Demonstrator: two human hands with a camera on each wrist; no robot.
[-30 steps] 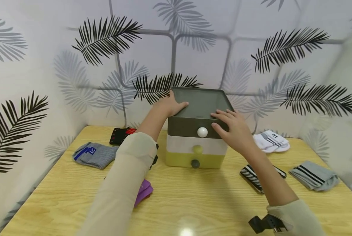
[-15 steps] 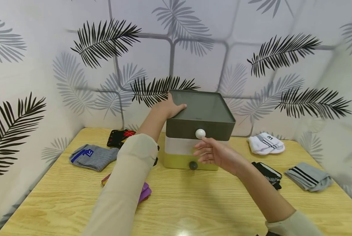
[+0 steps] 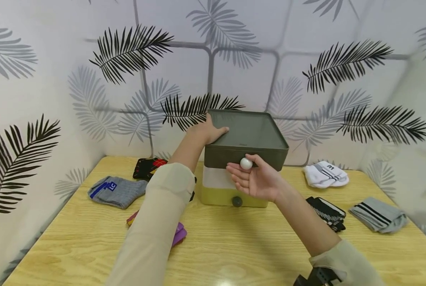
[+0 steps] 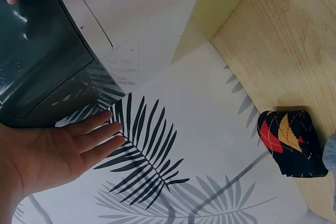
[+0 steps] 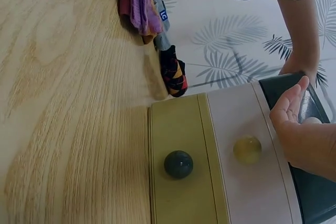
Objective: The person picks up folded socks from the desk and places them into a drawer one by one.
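A small drawer box [image 3: 220,177] stands at the back of the table, its three drawers dark grey, white and yellow-green from top to bottom. My left hand [image 3: 203,131] rests on its upper left edge, thumb on the top and straight fingers [image 4: 97,135] along the side. With the palm turned up, my right hand [image 3: 257,178] holds the white knob [image 3: 246,163] of the dark drawer between thumb and fingers. The yellow knob [image 5: 247,149] of the white drawer and the dark knob [image 3: 237,201] of the bottom one show in the right wrist view.
Folded socks lie on both sides: grey-blue socks [image 3: 116,191], black-red socks [image 3: 147,168] and purple socks [image 3: 180,233] at left; white socks [image 3: 326,174], black-white socks [image 3: 328,213] and grey striped socks [image 3: 377,214] at right. A leaf-patterned wall covering [image 3: 184,71] stands close behind.
My right hand has come down from the box's top right edge, turned palm up and taken hold of the white knob. The left hand stays on the box.
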